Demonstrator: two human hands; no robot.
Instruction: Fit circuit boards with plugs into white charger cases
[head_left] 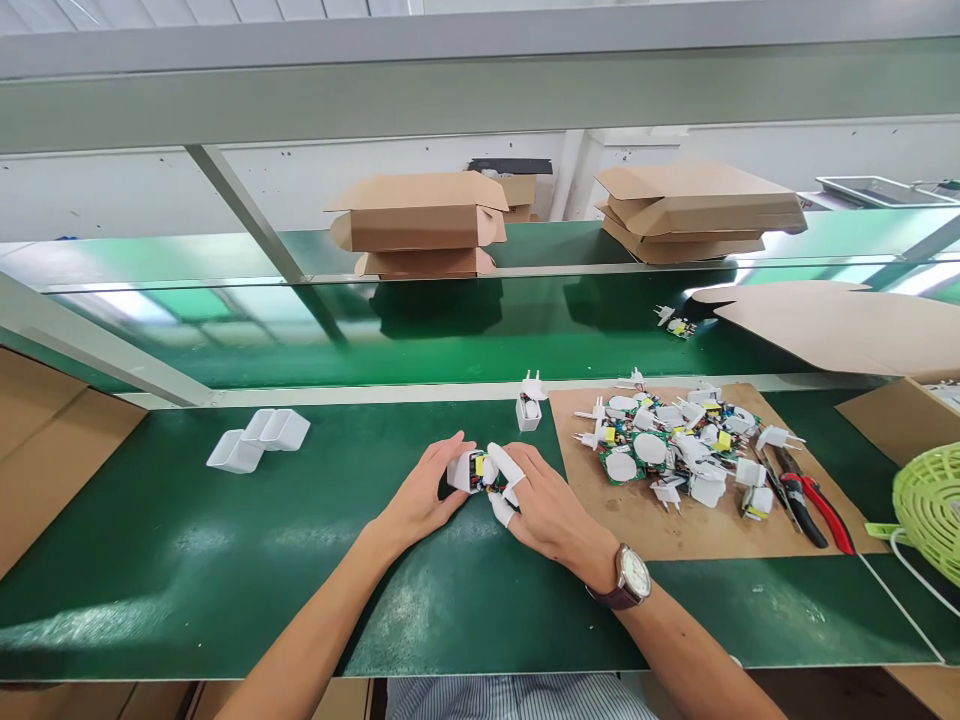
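Over the green bench, my left hand (424,492) is closed around a white plastic charger housing (459,473). My right hand (546,505), with white covers on its fingertips and a watch at the wrist, grips a small charger circuit board (484,468) with yellow and white parts. The board sits at the housing's open end, partly inside it as far as I can see; the fingers hide some of it. Just beyond my right hand stands another white housing (529,412) with a plug and board in its top. Several white housings (259,438) lie to the left.
A heap of circuit boards with plugs (675,440) covers a cardboard sheet (592,530) on the right, beside red-and-black pliers (814,505). A green basket (930,500) is at the far right. Cardboard boxes (420,215) stand on the back shelf; a metal frame (247,210) crosses behind the bench.
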